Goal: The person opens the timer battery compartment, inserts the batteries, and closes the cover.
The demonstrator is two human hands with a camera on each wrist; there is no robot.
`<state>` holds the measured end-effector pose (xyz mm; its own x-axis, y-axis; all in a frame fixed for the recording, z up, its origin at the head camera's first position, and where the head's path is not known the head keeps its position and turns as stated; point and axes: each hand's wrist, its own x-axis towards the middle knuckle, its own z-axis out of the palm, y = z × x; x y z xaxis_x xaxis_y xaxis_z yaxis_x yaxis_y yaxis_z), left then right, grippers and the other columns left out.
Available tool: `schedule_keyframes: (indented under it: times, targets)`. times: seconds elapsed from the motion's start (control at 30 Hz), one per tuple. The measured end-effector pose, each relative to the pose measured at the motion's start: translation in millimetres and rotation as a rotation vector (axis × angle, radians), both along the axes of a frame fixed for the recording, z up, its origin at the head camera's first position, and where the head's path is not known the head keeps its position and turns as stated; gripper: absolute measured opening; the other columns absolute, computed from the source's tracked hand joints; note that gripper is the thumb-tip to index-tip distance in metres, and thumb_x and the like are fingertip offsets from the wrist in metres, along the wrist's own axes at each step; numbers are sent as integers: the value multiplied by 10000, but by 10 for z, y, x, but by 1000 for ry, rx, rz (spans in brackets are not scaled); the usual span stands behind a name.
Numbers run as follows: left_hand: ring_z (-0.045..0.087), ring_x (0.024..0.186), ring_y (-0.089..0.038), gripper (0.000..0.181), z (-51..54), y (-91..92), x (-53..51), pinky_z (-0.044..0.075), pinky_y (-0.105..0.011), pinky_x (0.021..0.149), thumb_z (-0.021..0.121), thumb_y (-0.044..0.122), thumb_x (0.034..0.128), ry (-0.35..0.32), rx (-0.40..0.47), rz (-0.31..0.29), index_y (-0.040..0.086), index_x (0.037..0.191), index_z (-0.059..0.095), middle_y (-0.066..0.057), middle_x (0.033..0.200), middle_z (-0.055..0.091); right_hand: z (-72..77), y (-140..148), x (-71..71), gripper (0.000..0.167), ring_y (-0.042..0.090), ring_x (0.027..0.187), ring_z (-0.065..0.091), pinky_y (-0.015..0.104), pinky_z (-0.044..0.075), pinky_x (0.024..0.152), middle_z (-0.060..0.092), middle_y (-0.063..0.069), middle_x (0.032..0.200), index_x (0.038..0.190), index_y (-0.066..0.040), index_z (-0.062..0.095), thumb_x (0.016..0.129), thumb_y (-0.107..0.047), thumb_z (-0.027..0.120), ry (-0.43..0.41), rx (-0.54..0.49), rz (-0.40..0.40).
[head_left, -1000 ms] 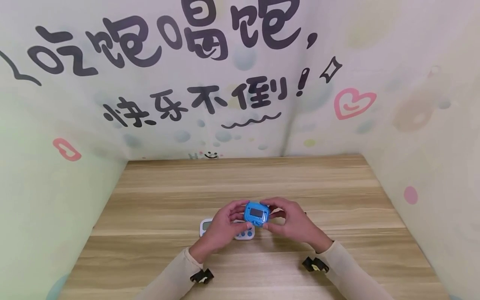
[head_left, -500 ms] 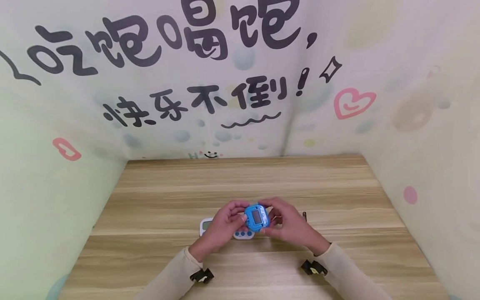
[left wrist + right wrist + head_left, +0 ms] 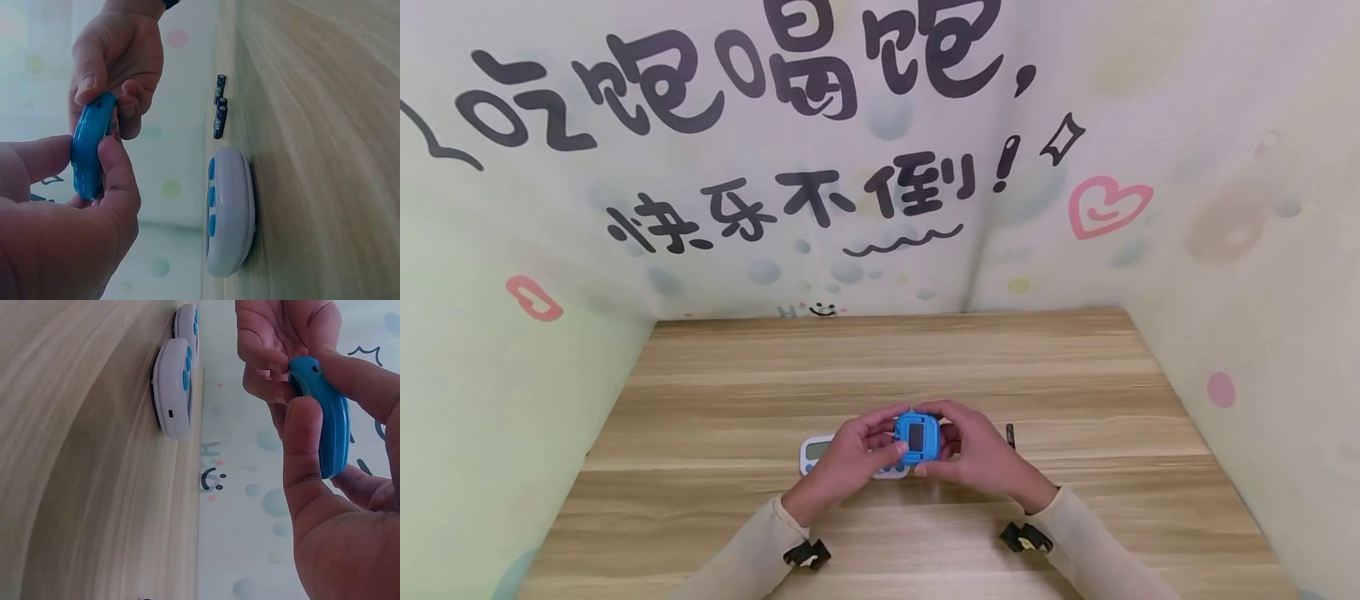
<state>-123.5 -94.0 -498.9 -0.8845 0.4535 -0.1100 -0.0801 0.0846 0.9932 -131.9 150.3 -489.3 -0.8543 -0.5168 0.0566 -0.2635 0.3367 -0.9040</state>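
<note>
Above the table, both hands hold a small blue digital timer, rounded, with a dark rectangular window facing up. My left hand pinches its left side, thumb on the near face. On the opposite edge, my right hand grips it between thumb and fingers. The left wrist view shows the blue timer edge-on, clear of the tabletop. Below and left of it lie two white timers with blue buttons; in the right wrist view the nearer white timer partly covers the farther white timer.
Two dark batteries, a nearer battery and a farther battery, lie on the wooden table. A printed wall stands behind the table, and side walls bound it left and right.
The blue timer has turned in the hands, its window going from wide to upright, and sits slightly lower. The right hand has shifted a little, so a battery beside it shows more.
</note>
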Motion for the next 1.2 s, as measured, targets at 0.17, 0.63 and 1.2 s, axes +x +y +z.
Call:
schedule_keyframes:
  times: [0.17, 0.63, 1.2]
  targets:
    - [668, 1075, -185, 546, 0, 16, -8, 667, -301, 891, 703, 151, 1032, -58, 73, -4, 139, 1548, 526, -204, 1350, 614, -10, 8, -15, 745, 158, 818, 694, 285, 658, 704, 650, 18, 1198, 1471, -162, 563, 823, -180, 931, 18, 4, 6]
    - [698, 1012, -163, 544, -2, 4, -1, 678, -416, 885, 704, 121, 1026, -108, 145, 5, 110, 1534, 507, -200, 1332, 561, -71, 67, -95, 446, 191, 767, 719, 373, 682, 667, 703, 66, 1023, 1465, -125, 558, 1061, -276, 669, -62, -71, 50]
    - [710, 934, -162, 523, -3, 55, -12, 688, -387, 842, 737, 95, 998, -72, 155, 10, 91, 1489, 556, -216, 1342, 567, -66, 108, -105, 485, 225, 639, 751, 435, 676, 590, 750, 131, 852, 1512, -61, 572, 1063, -222, 664, -154, -148, 39]
